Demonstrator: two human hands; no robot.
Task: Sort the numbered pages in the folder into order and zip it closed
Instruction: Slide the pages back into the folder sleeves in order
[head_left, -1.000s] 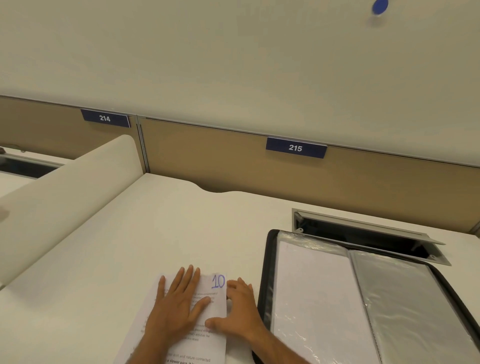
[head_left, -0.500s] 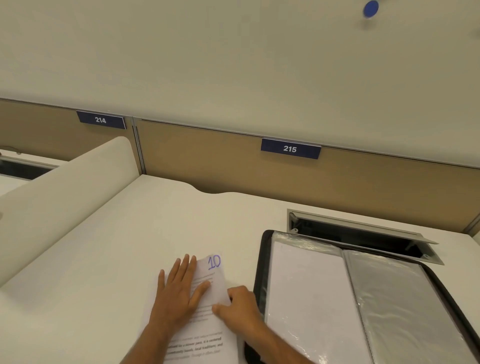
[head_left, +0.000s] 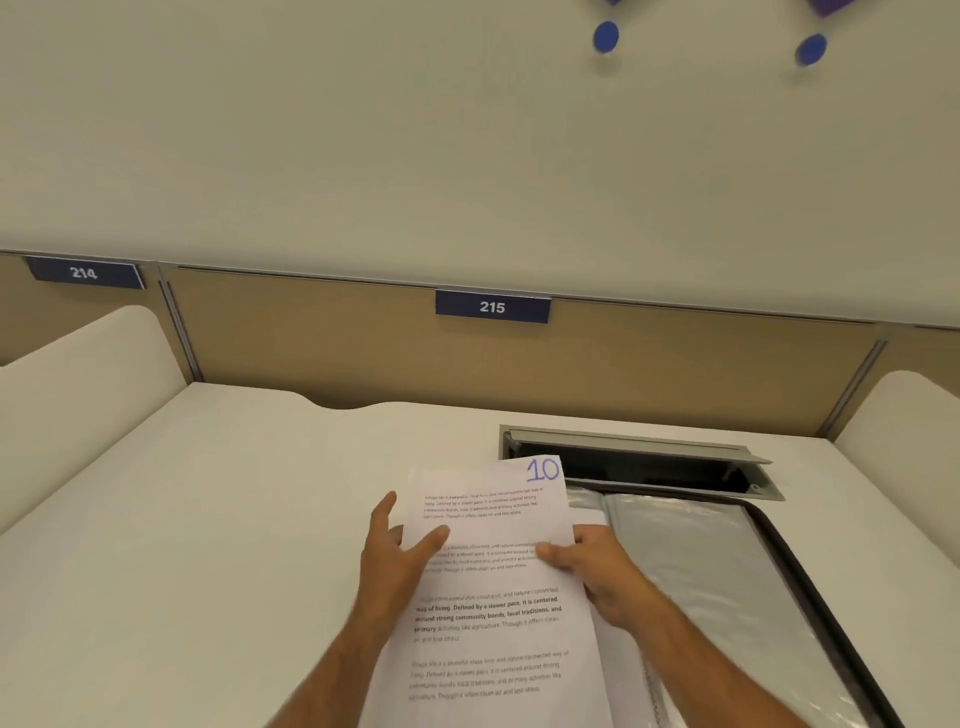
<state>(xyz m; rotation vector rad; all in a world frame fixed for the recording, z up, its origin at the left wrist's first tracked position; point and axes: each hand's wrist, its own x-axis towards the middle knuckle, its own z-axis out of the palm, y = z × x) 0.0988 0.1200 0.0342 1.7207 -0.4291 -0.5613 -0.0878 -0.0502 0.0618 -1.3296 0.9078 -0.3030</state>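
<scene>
Hidden: the folder (head_left: 737, 597) runs off the frame at 5 o'clock, and the lifted page (head_left: 498, 582) covers its left half; no zip can be made out. The page's bottom edge is cut off at 6 o'clock. Whether more sheets lie behind the top one I cannot tell. Smaller print on the page is too faint to read.
Counts: one numbered page visible, one folder, two hands, two blue number plates, 214 (head_left: 84, 273) at 10 o'clock and 215 (head_left: 492, 307) at 12, two blue dots (head_left: 605, 37) on the wall at 1 o'clock.
Page: white, several printed paragraphs, one in bold, with "10" handwritten in blue at its top right corner.
Folder: black-edged, lying open on the desk (head_left: 208, 519) at 4 o'clock, glossy clear sleeves showing, just below the grey cable hatch (head_left: 644, 457).
Right hand (head_left: 597, 566): pinches the page's right edge, thumb on the front.
Left hand (head_left: 395, 556): fingers spread, the thumb resting on the page's left edge, other fingers beside or behind it.
</scene>
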